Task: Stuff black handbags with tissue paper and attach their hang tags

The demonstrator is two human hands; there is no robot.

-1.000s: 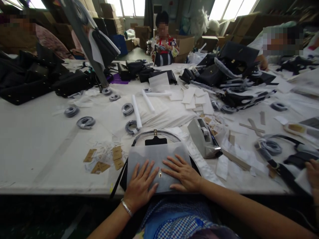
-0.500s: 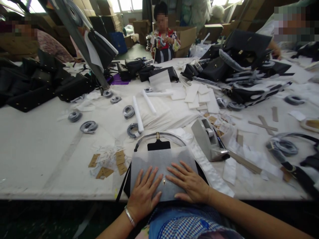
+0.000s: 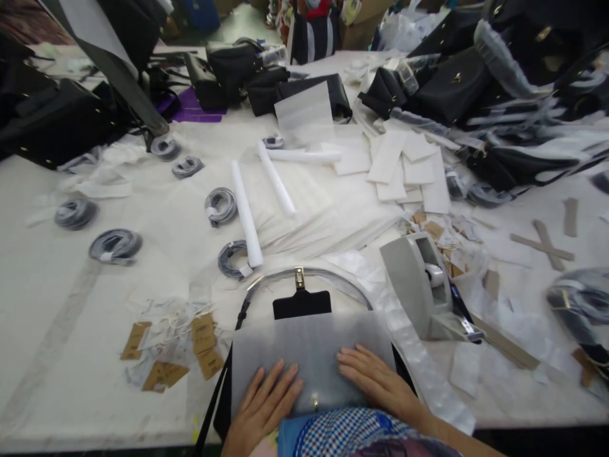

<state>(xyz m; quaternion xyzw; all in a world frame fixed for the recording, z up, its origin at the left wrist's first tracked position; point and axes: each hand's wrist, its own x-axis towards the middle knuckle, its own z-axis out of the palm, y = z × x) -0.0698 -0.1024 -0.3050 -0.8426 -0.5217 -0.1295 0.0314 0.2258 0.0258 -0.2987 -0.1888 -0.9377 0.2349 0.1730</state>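
A black handbag [image 3: 222, 406] lies in front of me at the table edge, its wrapped handle [image 3: 345, 279] arching away from me. Over its front is a translucent sheet [image 3: 314, 346], with a small gold clasp [image 3: 314, 401] showing near the lower edge. My left hand [image 3: 266, 406] rests flat on the sheet's left side, fingers spread. On the right side my right hand [image 3: 380, 384] lies flat too, fingers stretched out and close together. Beyond the sheet a black tab [image 3: 302, 304] with a gold buckle [image 3: 299, 278] sticks out. My apron hides the bag's near part.
A grey tape dispenser [image 3: 413, 285] stands right of the bag. Brown tags [image 3: 203, 333] lie to the left. Wrapped coiled straps [image 3: 115, 246], white rolls [image 3: 246, 212] and white sheets [image 3: 387, 155] are spread beyond. Black bags [image 3: 451, 82] pile up at the back.
My view has tipped down and come closer to the bag. Both hands stay flat on the sheet, with the right hand's fingers closer together than before.
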